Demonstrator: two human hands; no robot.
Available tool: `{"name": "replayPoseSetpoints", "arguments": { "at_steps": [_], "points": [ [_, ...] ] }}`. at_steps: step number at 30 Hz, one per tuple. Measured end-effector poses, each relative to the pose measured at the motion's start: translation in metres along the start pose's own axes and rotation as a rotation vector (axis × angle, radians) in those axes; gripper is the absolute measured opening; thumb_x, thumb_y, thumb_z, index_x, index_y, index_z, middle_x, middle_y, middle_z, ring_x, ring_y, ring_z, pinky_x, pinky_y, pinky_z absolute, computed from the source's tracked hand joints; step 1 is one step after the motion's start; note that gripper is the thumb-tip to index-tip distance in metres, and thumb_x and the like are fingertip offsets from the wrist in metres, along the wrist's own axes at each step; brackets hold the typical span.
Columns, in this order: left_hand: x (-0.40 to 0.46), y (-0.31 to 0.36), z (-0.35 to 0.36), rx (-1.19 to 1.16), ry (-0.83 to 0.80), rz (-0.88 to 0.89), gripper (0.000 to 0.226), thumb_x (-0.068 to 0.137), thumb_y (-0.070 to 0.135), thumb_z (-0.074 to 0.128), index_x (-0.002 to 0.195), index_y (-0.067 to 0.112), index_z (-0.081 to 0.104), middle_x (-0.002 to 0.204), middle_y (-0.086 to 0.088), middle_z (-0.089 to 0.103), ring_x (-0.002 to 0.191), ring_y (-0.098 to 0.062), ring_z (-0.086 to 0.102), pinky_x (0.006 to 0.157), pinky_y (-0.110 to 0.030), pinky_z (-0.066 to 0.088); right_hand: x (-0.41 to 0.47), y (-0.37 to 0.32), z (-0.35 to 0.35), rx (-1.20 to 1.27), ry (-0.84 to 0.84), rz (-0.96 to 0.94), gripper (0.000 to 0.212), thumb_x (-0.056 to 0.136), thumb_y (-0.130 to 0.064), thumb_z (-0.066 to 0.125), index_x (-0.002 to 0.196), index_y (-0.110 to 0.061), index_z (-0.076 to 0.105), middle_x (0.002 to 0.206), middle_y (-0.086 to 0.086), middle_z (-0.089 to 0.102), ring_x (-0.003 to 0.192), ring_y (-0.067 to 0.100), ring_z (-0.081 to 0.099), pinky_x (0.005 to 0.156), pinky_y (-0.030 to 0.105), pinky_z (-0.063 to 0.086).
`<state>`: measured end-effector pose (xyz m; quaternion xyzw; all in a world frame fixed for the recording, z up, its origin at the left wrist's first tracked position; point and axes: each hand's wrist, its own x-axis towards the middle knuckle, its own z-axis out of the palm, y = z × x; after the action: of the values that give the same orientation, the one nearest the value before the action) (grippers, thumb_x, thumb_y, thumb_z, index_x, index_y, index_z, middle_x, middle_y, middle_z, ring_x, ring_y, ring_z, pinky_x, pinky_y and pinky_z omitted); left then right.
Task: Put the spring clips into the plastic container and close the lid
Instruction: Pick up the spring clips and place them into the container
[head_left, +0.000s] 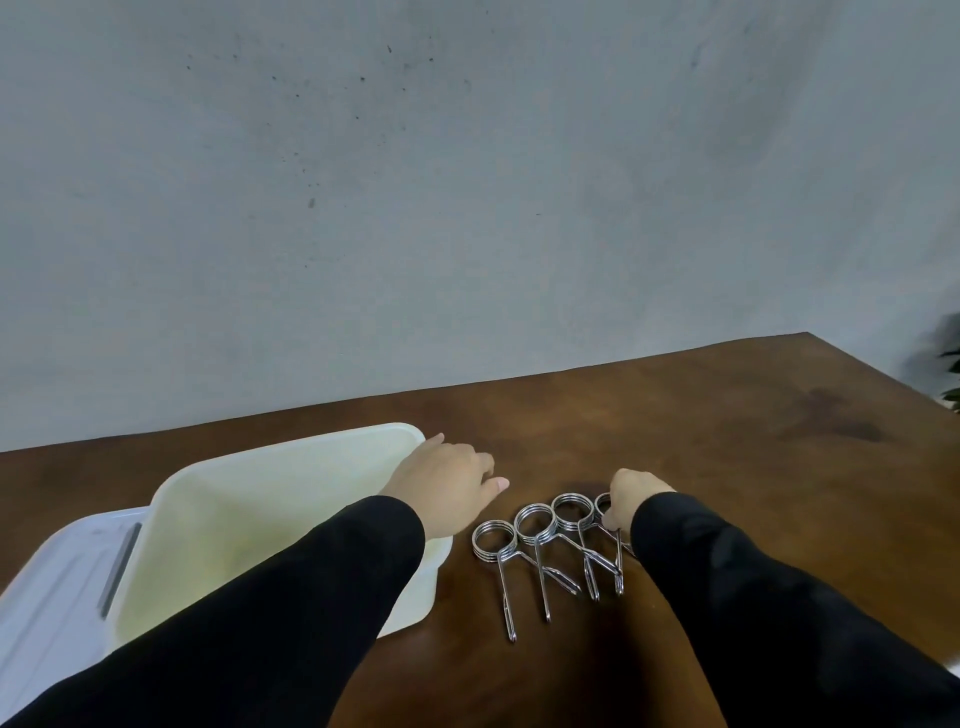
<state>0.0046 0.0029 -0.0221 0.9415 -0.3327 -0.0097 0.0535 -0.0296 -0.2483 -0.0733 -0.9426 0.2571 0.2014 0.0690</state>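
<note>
Several chrome spring clips (540, 540) lie in a row on the brown table, coils away from me and handles toward me. My right hand (631, 496) rests on the rightmost clip (605, 506), fingers curled around its coil. The cream plastic container (270, 499) stands open to the left of the clips. My left hand (449, 483) hovers over the container's right rim, fingers loosely apart and holding nothing. The container's pale lid (57, 587) lies flat at its left side, partly cut off by the frame.
The wooden table (727, 441) runs back to a grey wall. Its right edge slants away at the far right, where some dark leaves (953, 364) show. Both black sleeves cover the near part of the table.
</note>
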Motion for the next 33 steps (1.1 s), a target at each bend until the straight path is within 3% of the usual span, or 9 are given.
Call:
{"name": "replayPoseSetpoints", "arguments": {
  "at_steps": [7, 12, 15, 18, 21, 24, 27, 30, 33],
  "points": [
    [-0.005, -0.003, -0.007, -0.129, 0.038, -0.008, 0.044, 0.103, 0.046, 0.032, 0.109, 0.02, 0.067, 0.085, 0.004, 0.066, 0.081, -0.013, 0.063, 0.119, -0.035, 0.018, -0.006, 0.001, -0.02, 0.047, 0.104, -0.01, 0.022, 0.082, -0.027, 0.071, 0.092, -0.009, 0.061, 0.083, 0.006, 0.062, 0.086, 0.028, 0.064, 0.073, 0.032, 0.051],
    [-0.017, -0.038, -0.026, -0.187, 0.18, -0.057, 0.042, 0.102, 0.046, 0.036, 0.108, 0.021, 0.069, 0.102, 0.002, 0.069, 0.096, -0.02, 0.063, 0.105, -0.04, 0.04, -0.03, -0.023, -0.068, 0.085, 0.206, -0.109, 0.02, 0.085, -0.027, 0.067, 0.085, -0.007, 0.065, 0.063, 0.001, 0.057, 0.067, 0.023, 0.062, 0.059, 0.028, 0.048],
    [-0.036, -0.085, -0.037, -0.16, 0.293, -0.146, 0.036, 0.101, 0.041, 0.042, 0.11, 0.02, 0.07, 0.107, 0.003, 0.069, 0.099, -0.021, 0.062, 0.091, -0.038, 0.048, -0.064, -0.065, -0.102, 0.116, 0.256, -0.261, 0.024, 0.086, -0.027, 0.062, 0.075, -0.006, 0.062, 0.073, 0.007, 0.064, 0.067, 0.023, 0.061, 0.055, 0.028, 0.046],
    [-0.071, -0.148, -0.044, -0.075, 0.4, -0.299, 0.028, 0.099, 0.034, 0.049, 0.103, 0.016, 0.07, 0.1, -0.001, 0.071, 0.094, -0.026, 0.064, 0.085, -0.04, 0.049, -0.111, -0.128, -0.123, 0.219, 0.278, -0.454, 0.031, 0.086, -0.028, 0.061, 0.093, 0.001, 0.071, 0.09, 0.017, 0.072, 0.08, 0.029, 0.066, 0.068, 0.033, 0.052],
    [-0.116, -0.207, -0.043, 0.02, 0.297, -0.572, 0.032, 0.098, 0.039, 0.048, 0.113, 0.017, 0.065, 0.106, -0.004, 0.069, 0.097, -0.029, 0.063, 0.081, -0.04, 0.048, -0.146, -0.195, -0.12, 0.204, 0.207, -0.618, 0.036, 0.087, -0.028, 0.058, 0.098, 0.004, 0.071, 0.078, 0.018, 0.064, 0.069, 0.025, 0.055, 0.062, 0.029, 0.041],
    [-0.146, -0.235, -0.039, -0.225, 0.067, -0.731, 0.04, 0.098, 0.047, 0.043, 0.099, 0.013, 0.065, 0.092, -0.002, 0.069, 0.085, -0.024, 0.062, 0.066, -0.033, 0.043, -0.158, -0.258, -0.088, 0.124, 0.037, -0.686, 0.033, 0.084, -0.026, 0.056, 0.083, 0.005, 0.068, 0.066, 0.01, 0.056, 0.061, 0.024, 0.05, 0.056, 0.025, 0.036],
    [-0.154, -0.232, -0.032, -0.67, 0.111, -0.763, 0.046, 0.1, 0.045, 0.04, 0.093, 0.007, 0.066, 0.086, -0.003, 0.066, 0.082, -0.024, 0.059, 0.071, -0.034, 0.044, -0.149, -0.308, -0.035, 0.076, -0.054, -0.674, 0.028, 0.076, -0.029, 0.061, 0.057, -0.012, 0.051, 0.055, 0.006, 0.05, 0.051, 0.027, 0.05, 0.048, 0.024, 0.039],
    [-0.157, -0.223, -0.026, -0.899, 0.204, -0.779, 0.041, 0.101, 0.041, 0.038, 0.098, 0.01, 0.066, 0.095, -0.006, 0.07, 0.084, -0.026, 0.061, 0.072, -0.034, 0.046, -0.145, -0.339, 0.011, 0.016, -0.092, -0.641, 0.033, 0.08, -0.029, 0.062, 0.056, -0.014, 0.044, 0.053, 0.001, 0.044, 0.046, 0.021, 0.041, 0.045, 0.022, 0.029],
    [-0.162, -0.22, -0.025, -1.072, 0.225, -0.765, 0.04, 0.101, 0.04, 0.037, 0.102, 0.014, 0.067, 0.097, -0.009, 0.072, 0.077, -0.024, 0.063, 0.066, -0.033, 0.048, -0.148, -0.362, 0.039, -0.052, -0.14, -0.638, 0.021, 0.085, -0.025, 0.063, 0.07, -0.015, 0.053, 0.07, 0.002, 0.054, 0.067, 0.025, 0.053, 0.056, 0.025, 0.04]
  ]
}}
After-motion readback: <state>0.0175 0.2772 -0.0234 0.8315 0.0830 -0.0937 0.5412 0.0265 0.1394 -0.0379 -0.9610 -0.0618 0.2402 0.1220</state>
